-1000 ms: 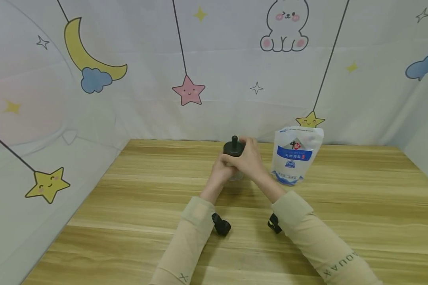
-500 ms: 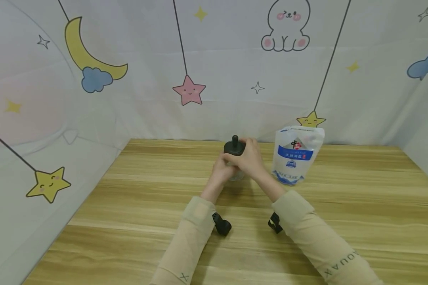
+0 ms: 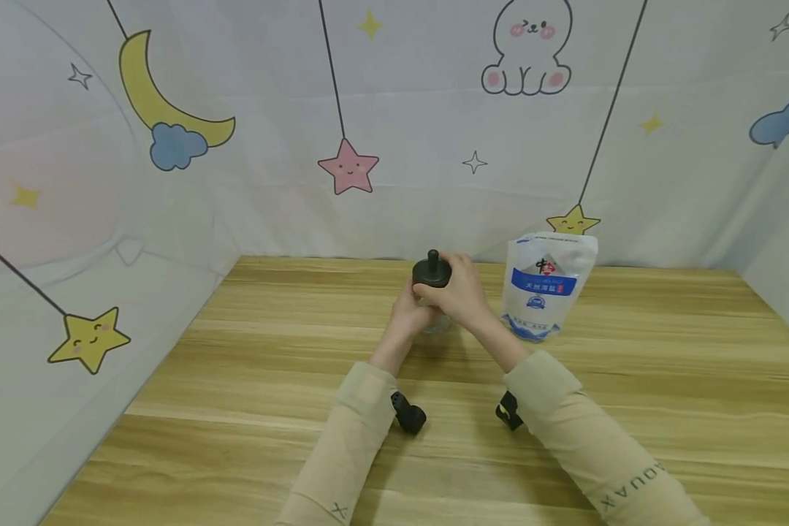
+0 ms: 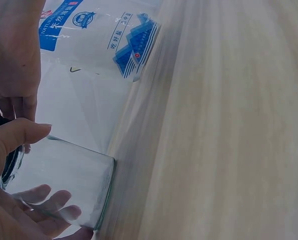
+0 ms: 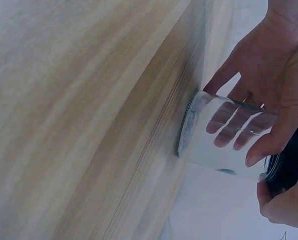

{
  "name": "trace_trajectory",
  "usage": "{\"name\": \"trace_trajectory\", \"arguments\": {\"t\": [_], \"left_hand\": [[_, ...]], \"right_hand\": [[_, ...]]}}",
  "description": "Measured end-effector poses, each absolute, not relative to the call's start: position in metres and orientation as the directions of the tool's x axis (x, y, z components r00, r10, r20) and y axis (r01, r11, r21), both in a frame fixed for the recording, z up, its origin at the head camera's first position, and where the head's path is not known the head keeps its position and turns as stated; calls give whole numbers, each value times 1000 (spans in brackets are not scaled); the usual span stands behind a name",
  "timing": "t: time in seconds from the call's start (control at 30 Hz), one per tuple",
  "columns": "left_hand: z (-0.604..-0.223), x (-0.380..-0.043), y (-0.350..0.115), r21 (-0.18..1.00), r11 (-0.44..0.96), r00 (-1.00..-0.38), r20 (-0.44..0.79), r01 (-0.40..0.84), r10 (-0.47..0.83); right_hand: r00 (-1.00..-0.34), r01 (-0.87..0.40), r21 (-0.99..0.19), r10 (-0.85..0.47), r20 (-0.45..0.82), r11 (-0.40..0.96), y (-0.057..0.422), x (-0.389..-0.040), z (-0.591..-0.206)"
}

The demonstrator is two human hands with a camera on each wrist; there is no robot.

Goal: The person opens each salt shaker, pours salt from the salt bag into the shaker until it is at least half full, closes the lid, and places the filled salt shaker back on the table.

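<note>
A clear glass jar (image 4: 71,167) with a black lid (image 3: 432,272) stands upright on the wooden table; a short black knob rises from the lid's middle. My left hand (image 3: 411,313) holds the glass body, its thumb on one side and its fingers curled round the other, as the right wrist view shows. With my right hand (image 3: 462,294) I grip the lid at its rim, just above the left hand. No contents can be made out through the glass (image 5: 224,132). Much of the jar is hidden by the hands in the head view.
Right of the jar stands a white and blue salt pouch (image 3: 544,288), upright near the table's back. Behind the wooden table (image 3: 289,321) hangs a white printed curtain (image 3: 421,212). Black straps with camera mounts (image 3: 409,415) sit at the wrists by the rolled sleeves.
Both hands stay on the jar and lid in nearly the same place. The right forearm has shifted very slightly to the right; the pouch has not moved.
</note>
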State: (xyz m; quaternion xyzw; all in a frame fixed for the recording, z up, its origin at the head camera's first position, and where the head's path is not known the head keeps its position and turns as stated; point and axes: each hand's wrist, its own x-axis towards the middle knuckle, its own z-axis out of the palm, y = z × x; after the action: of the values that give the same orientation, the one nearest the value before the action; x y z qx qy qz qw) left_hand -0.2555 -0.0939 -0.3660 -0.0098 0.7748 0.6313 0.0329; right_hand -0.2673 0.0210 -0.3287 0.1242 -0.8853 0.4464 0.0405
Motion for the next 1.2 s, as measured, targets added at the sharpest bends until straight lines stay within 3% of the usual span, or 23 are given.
{"name": "trace_trajectory", "arguments": {"t": [0.87, 1.2], "left_hand": [[-368, -252, -96, 986, 164, -999, -43, -38, 26], [-366, -251, -94, 986, 161, -998, -51, -45, 31]], "right_hand": [[-958, -274, -799, -226, 177, 535, 20, -266, -330], [-982, -186, -826, -136, 134, 532, 21, -263, -330]]}}
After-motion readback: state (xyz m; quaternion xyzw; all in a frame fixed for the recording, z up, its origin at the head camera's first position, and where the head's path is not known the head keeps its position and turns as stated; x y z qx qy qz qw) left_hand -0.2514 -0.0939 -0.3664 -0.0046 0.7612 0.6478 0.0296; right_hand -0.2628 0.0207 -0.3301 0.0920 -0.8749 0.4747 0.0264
